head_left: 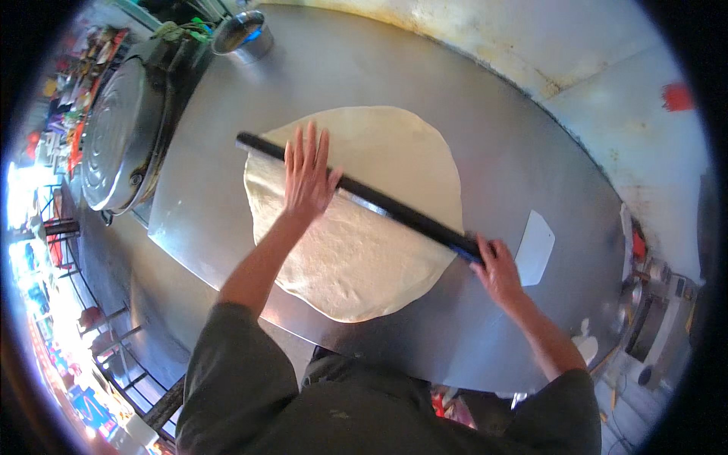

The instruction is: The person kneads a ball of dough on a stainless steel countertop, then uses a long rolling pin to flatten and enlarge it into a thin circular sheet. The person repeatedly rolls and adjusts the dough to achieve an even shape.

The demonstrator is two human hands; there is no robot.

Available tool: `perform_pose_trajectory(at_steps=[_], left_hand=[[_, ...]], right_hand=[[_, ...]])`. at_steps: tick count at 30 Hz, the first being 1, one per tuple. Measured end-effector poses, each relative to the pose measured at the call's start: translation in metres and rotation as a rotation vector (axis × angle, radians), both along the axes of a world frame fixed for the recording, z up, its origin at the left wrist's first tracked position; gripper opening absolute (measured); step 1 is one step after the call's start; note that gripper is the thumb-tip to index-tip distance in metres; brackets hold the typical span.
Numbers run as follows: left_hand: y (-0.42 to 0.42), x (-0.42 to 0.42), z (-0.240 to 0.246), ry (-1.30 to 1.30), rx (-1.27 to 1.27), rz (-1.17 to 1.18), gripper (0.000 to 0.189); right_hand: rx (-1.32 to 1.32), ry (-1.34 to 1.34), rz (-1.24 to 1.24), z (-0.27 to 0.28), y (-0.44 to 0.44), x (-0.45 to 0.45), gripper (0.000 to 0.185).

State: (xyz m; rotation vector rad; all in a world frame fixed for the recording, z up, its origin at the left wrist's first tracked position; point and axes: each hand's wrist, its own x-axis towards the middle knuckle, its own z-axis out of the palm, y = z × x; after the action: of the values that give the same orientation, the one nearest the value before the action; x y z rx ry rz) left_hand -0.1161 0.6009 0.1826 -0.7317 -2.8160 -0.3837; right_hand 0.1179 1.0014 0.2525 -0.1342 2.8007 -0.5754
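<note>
A large, roughly round sheet of dough [364, 256] lies flat on a metal worktop [375, 62]. Across it, slanting from upper left to lower right, runs a long dark rolling pin [398, 213]. My left hand [307, 176] lies palm down over the pin's left part, its fingers stretched out past the pin rather than wrapped around it. The pin's right end is held in my right hand [498, 267], just beyond the dough's edge. Close to the right of that hand, a white flat dough scraper [533, 250] rests on the metal.
A metal pot [244, 40] with something blue in it stands at the worktop's far left corner. Left of the worktop is a big round metal lid [116, 136]. A stained wall [546, 68] borders the far and right sides.
</note>
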Motion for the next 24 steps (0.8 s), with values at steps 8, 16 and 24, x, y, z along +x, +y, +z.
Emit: perform_pose_trajectory(at_steps=[8, 16, 24], left_hand=[[0.095, -0.113, 0.069, 0.105, 0.115, -0.072, 0.067], [0.136, -0.189, -0.007, 0.107, 0.000, -0.144, 0.068], [0.179, -0.267, -0.010, 0.285, -0.305, -0.068, 0.079]], right_hand=[[0.224, 0.106, -0.098, 0.005, 0.034, -0.059, 0.068], [0.287, 0.261, -0.170, -0.005, 0.045, -0.115, 0.069], [0.250, 0.340, -0.364, -0.022, 0.025, -0.151, 0.037]])
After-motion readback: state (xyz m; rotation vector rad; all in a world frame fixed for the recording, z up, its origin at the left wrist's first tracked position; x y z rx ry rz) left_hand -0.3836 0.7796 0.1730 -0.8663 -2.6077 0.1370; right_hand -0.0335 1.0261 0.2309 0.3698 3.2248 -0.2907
